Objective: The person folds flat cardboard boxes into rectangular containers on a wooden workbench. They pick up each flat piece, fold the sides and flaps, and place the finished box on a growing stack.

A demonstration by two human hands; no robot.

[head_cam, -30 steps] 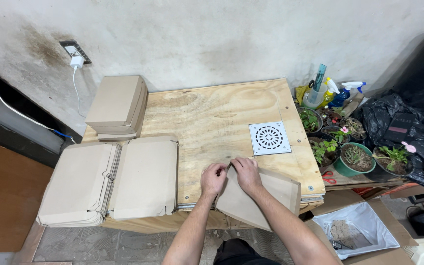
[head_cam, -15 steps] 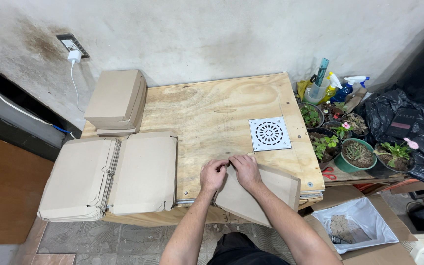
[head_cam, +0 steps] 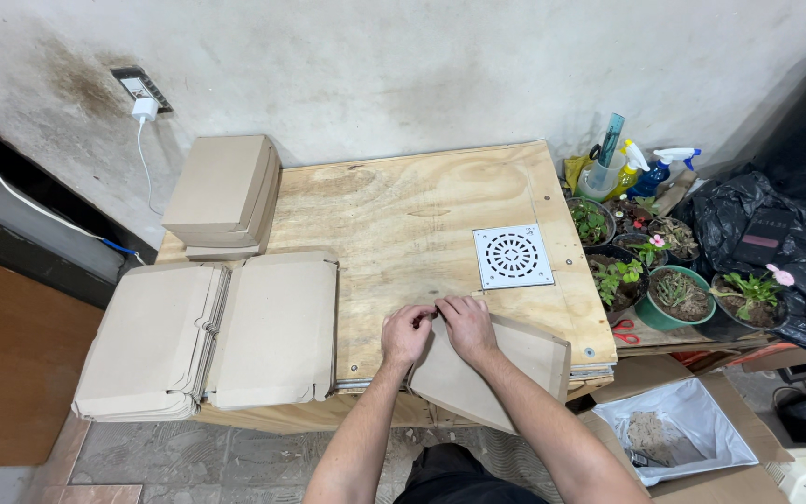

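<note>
Both hands, left hand (head_cam: 406, 334) and right hand (head_cam: 467, 327), pinch a tan cardboard piece (head_cam: 496, 369).

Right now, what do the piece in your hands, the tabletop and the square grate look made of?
The flat piece under both hands looks like matte tan cardboard: thin, creased, same colour as the flat stacks at the table's left end. The tabletop looks like unfinished plywood, with visible grain and knots. The square grate is white and perforated; plastic or painted metal, I cannot tell.

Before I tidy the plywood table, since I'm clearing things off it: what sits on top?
On the plywood table: a white round-patterned grate, folded cardboard boxes, flat blanks, and the cardboard piece under both hands. Anything beneath these is hidden.
</note>
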